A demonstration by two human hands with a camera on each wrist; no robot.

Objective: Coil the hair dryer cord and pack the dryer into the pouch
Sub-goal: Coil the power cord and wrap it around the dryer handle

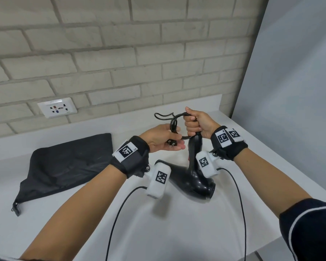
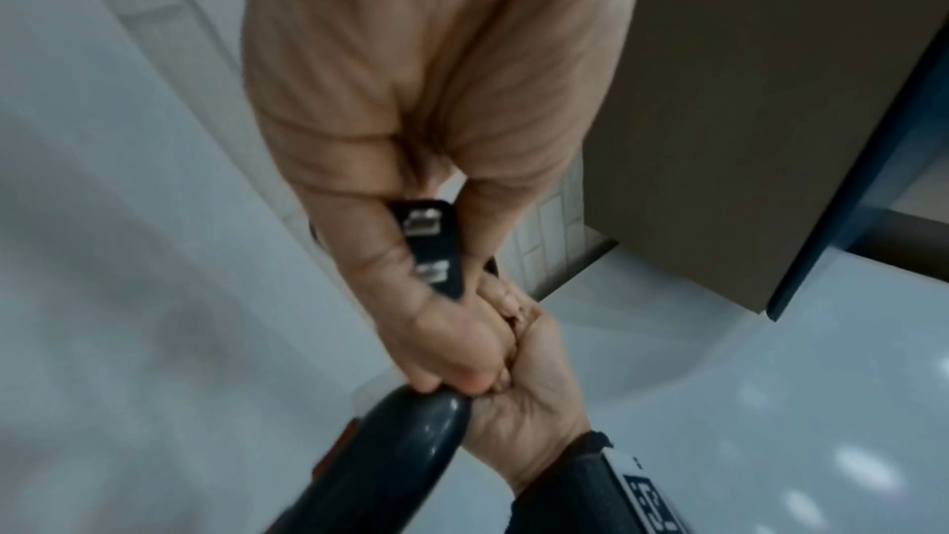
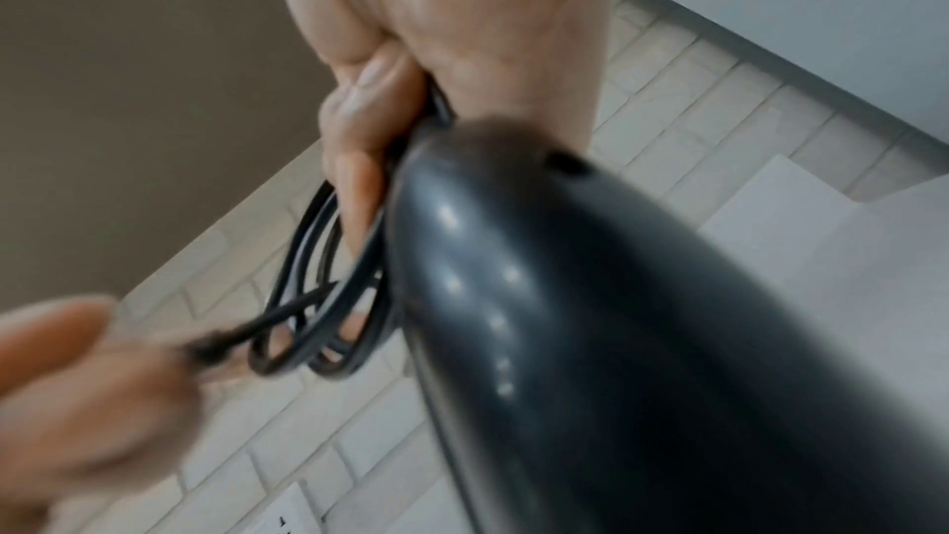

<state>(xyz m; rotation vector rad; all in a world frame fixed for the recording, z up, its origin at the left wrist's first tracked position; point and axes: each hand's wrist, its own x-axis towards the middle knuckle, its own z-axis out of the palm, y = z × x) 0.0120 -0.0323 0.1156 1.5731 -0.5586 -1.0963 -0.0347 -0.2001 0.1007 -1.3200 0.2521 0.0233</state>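
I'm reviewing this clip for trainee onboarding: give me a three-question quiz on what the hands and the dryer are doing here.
1. True or false: the pouch already holds the hair dryer.
2. Which hand grips the dryer's handle together with the cord coil? A) left hand B) right hand
3. Fill in: the left hand holds the cord's ____.

Key: 1 false; 2 B; 3 plug.

Dryer (image 1: pixel 194 178) handle top hidden inside right hand (image 1: pixel 198 125); wrist views blurred.
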